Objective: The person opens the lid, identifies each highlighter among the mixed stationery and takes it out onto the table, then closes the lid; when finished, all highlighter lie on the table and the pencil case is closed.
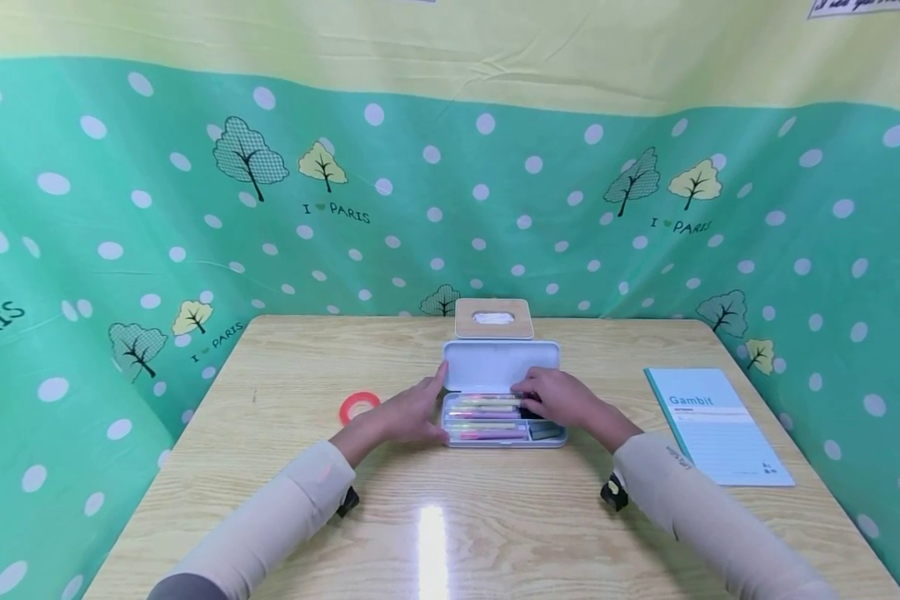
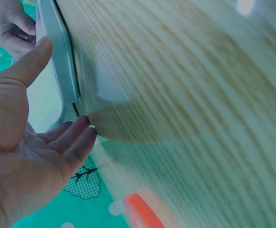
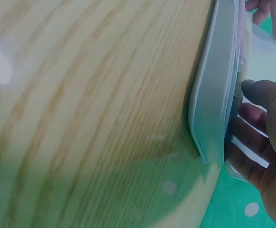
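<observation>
An open pencil case [image 1: 506, 443] lies on the table with its white lid [image 1: 487, 365] raised toward the back. Several pens [image 1: 487, 412] in pale and pink tones lie in its left part, and a grey item [image 1: 544, 430] sits in a small front-right compartment. At the case's left end is my left hand [image 1: 416, 411], thumb and fingers spread, thumb near the front wall. My right hand [image 1: 562, 396] reaches into the back right of the case, its fingers bent over a dark area. Whether those fingers pinch anything is hidden.
A red tape roll [image 1: 347, 414] lies left of my left hand. Behind the case stands a tissue box [image 1: 492, 330] with a wood-toned top. To the right is a light blue notebook [image 1: 727, 429]. A green dotted curtain [image 1: 390, 200] hangs behind the table [image 1: 300, 517].
</observation>
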Available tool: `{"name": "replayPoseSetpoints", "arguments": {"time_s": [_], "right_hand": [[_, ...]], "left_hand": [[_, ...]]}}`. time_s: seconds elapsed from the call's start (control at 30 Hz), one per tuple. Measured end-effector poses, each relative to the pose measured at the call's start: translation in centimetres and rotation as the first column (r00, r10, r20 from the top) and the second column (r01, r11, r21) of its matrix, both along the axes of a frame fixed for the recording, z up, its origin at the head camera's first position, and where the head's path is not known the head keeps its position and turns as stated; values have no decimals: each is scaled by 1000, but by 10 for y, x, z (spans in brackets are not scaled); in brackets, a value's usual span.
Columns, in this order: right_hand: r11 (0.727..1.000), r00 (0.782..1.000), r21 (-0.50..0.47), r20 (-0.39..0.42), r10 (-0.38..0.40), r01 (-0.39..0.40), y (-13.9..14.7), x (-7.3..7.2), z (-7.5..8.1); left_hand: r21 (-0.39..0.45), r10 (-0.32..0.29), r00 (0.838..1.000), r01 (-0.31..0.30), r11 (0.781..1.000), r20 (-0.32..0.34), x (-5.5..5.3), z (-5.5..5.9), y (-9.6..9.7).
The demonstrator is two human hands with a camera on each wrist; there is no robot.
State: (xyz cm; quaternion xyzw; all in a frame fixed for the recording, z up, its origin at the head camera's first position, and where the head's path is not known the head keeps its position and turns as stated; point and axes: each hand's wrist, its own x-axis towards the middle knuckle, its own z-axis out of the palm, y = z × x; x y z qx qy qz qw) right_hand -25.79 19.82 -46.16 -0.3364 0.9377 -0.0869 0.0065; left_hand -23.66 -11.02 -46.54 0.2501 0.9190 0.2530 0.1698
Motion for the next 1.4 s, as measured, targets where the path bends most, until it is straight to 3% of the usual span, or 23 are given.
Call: {"name": "replayPoseSetpoints", "arguments": {"time_s": [0.53,1.0,1.4], "right_hand": [[999,1000,-31,2,-13,13,-2,3,-1],[999,989,50,-148,27,-19,-5,5,0],[1000,990,0,-140,-13,13,2,5,-2]], "left_hand": [[-20,-8,1000,8,1000,-23,0,0,1],[-5,-1,1000,1,1000,-12,0,1,1],[14,-2,1000,2,1000,-22,-1,-2,1]]}}
